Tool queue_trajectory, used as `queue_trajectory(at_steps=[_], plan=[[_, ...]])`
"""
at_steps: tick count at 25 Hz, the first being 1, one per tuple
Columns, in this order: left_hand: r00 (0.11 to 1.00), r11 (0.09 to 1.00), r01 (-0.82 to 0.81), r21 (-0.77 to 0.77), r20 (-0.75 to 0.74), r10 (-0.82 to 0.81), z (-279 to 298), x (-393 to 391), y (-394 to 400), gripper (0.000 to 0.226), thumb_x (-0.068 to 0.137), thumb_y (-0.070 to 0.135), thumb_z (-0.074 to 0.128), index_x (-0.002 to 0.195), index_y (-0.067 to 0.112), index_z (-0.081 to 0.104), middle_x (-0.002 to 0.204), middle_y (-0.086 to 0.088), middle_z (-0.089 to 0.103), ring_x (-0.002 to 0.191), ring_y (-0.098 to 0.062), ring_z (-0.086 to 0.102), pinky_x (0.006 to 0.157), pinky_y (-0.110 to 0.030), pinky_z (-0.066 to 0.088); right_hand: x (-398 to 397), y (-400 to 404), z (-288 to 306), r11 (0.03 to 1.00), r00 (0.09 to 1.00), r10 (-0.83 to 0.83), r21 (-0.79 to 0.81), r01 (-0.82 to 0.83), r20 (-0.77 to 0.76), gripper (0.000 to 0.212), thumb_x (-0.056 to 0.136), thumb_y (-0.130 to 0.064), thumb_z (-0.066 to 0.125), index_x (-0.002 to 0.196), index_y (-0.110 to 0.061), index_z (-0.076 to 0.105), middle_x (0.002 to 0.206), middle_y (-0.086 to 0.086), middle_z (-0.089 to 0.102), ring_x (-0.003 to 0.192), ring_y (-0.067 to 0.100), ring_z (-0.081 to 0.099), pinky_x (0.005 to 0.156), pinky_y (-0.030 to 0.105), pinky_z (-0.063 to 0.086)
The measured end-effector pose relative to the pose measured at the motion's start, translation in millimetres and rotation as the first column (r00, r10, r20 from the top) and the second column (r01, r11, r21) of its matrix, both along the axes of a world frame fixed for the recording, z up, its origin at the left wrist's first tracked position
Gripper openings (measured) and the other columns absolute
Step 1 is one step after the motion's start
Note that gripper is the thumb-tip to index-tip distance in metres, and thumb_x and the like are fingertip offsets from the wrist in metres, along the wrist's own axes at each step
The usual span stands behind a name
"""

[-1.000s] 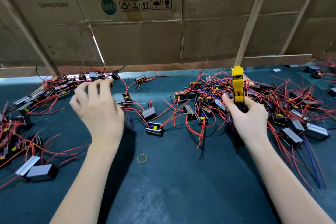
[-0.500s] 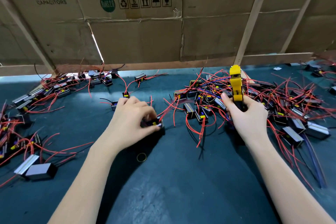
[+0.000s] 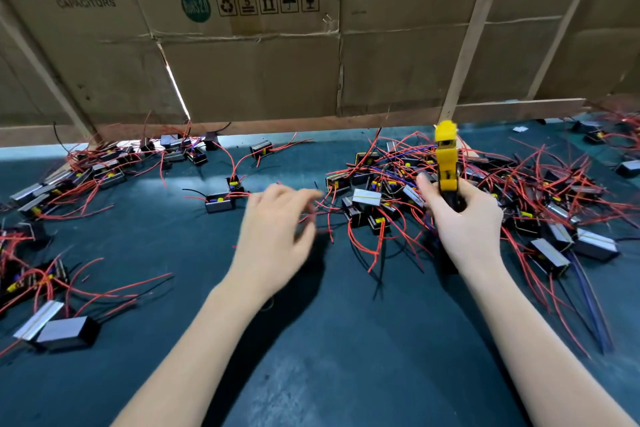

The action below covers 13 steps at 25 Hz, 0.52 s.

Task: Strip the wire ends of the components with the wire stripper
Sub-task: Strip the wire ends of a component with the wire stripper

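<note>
My right hand (image 3: 465, 224) grips the black handles of a yellow wire stripper (image 3: 446, 163) and holds it upright over the right pile. That pile holds several small black components with red wires (image 3: 367, 199). My left hand (image 3: 277, 229) is motion-blurred over the dark mat (image 3: 346, 340), left of the pile, with fingers spread toward the red wires. Nothing shows clearly in its grasp. A single component (image 3: 220, 203) lies just left of its fingertips.
More components with red wires lie at the back left (image 3: 104, 166) and along the left edge (image 3: 31, 281). Two silver-topped ones (image 3: 65, 333) sit near left. A cardboard wall (image 3: 259, 62) on wooden slats closes off the back.
My left hand swung from the back-left pile down onto a component at the centre, then moved right toward the right pile with fingers spread. The right hand and stripper barely moved.
</note>
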<state>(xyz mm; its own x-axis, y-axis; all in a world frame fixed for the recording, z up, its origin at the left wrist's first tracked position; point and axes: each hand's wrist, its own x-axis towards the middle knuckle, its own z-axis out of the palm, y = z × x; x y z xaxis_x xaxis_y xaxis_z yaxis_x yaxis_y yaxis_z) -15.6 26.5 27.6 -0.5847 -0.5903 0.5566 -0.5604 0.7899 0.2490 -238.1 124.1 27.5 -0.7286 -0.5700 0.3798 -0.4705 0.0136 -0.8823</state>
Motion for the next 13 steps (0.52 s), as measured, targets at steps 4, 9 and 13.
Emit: queue_trajectory(at_steps=[4,9,13], plan=[[0.959,0.948,-0.245,0.201,0.193,0.206,-3,24,-24,0.024,0.086,0.031,0.070,0.107,0.019,0.068,0.103,-0.002,0.062,0.104,-0.026,0.052,0.090,-0.040,0.042,1,6,14,0.856,0.708,0.514,-0.339,-0.390,0.484,0.042,0.087,-0.045,0.063,0.071,-0.006,0.063,0.069,0.013,0.061,0.068,0.028,0.062,0.070,0.035,0.053],[0.969,0.917,-0.245,0.316,0.099,0.225,-9,18,-22,0.016,0.085,0.020,0.070,0.099,0.021,0.063,0.101,0.001,0.055,0.095,-0.023,0.058,0.081,-0.037,0.047,13,3,8,0.563,0.173,0.714,-0.409,-0.718,0.679,0.052,0.092,-0.048,0.045,0.073,-0.003,0.064,0.097,0.027,0.067,0.114,0.043,0.060,0.095,0.049,0.050],[0.965,0.912,-0.262,0.317,0.083,0.248,-9,21,-23,0.013,0.082,0.023,0.072,0.090,0.023,0.062,0.095,0.004,0.055,0.099,-0.019,0.053,0.080,-0.038,0.048,22,-17,-4,0.712,0.479,0.623,-0.194,-0.675,0.619,0.044,0.081,-0.050,0.053,0.076,-0.007,0.063,0.092,0.010,0.064,0.099,0.022,0.059,0.090,0.028,0.045]])
